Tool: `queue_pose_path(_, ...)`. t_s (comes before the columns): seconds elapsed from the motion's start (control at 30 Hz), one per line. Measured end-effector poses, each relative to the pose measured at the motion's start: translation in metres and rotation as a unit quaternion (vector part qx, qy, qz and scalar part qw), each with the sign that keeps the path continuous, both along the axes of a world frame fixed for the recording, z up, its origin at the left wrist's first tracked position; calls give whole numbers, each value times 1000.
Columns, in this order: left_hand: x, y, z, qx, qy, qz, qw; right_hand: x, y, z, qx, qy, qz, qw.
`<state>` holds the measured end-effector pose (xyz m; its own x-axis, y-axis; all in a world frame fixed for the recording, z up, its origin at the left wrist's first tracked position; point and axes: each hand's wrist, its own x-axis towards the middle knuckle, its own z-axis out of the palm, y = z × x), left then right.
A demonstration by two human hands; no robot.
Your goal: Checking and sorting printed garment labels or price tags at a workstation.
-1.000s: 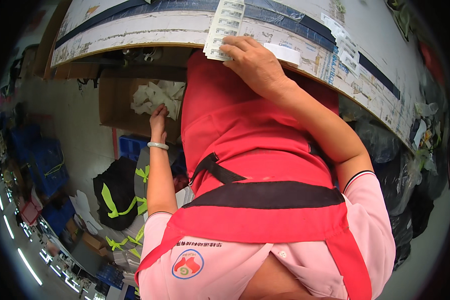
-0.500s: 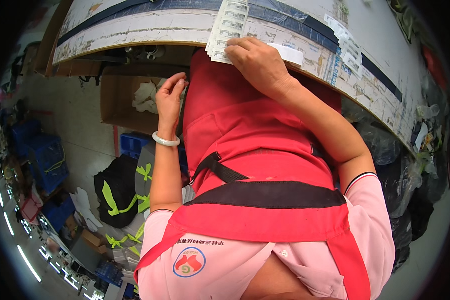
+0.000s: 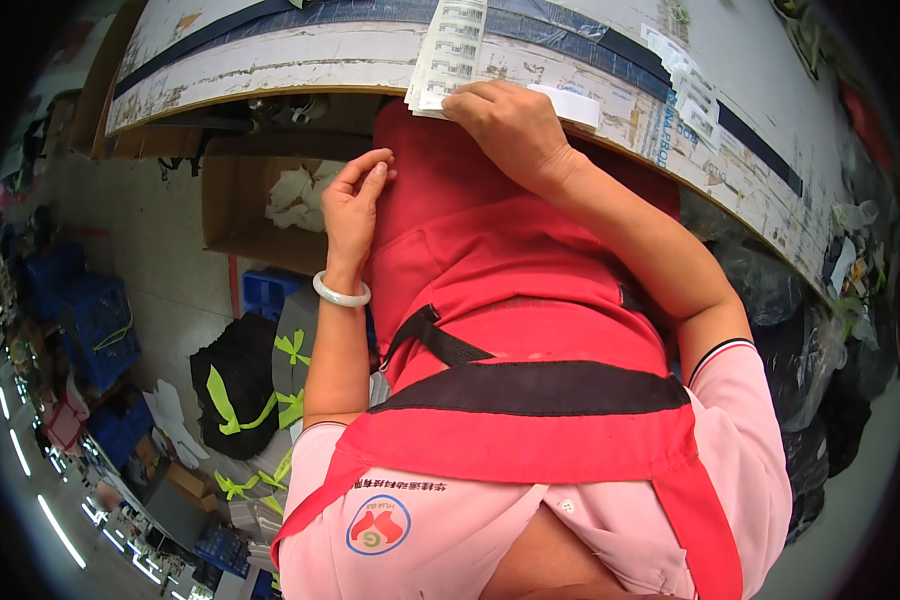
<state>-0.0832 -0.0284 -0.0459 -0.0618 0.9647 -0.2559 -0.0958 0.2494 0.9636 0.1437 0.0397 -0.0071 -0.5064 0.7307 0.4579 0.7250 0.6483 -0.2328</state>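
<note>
Several long strips of printed white labels point(image 3: 455, 55) lie layered over the table's near edge, their lower ends overhanging it. My right hand point(image 3: 515, 125) is closed at the lower right corner of these strips, thumb and forefinger together on it. Beside its knuckles a blank white paper strip point(image 3: 570, 107) rests along the edge. My left hand point(image 3: 355, 205), with a pale bangle point(image 3: 341, 290) at the wrist, hovers below the table edge over my lap. Its thumb and fingers are pinched together; whatever they hold, if anything, is too small to make out.
The worn white table point(image 3: 300, 75) has dark blue tape across it, and more label strips point(image 3: 685, 80) lie to the right. Under the table stands a cardboard box point(image 3: 240, 200) with crumpled white material. Blue crates point(image 3: 85, 310) and a black bundle point(image 3: 235, 385) are at left, plastic bags point(image 3: 770, 290) at right.
My left hand has shifted right, closer to the label strips, still pinched. The right hand and the strips have moved slightly left, and the strips' lower ends sit a bit higher.
</note>
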Motion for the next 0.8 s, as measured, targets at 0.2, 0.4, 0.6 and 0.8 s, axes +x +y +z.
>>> queue_pose_path(0.2, 7, 1, 4, 0, -36, -5, 999, -1, 3, 12, -112, 82, -23, 990)
queue_pose_path(0.4, 14, 6, 18, -17, -68, -68, 995, 1, 0, 19, 15, 112, 29, 993)
queue_pose_path(0.6, 38, 23, 42, -98, -219, -81, 967, -2, -76, 37, -223, 84, 221, 946)
queue_pose_path(0.8, 49, 12, 49, -56, -156, -125, 978, 28, -74, 54, -370, 265, 43, 889)
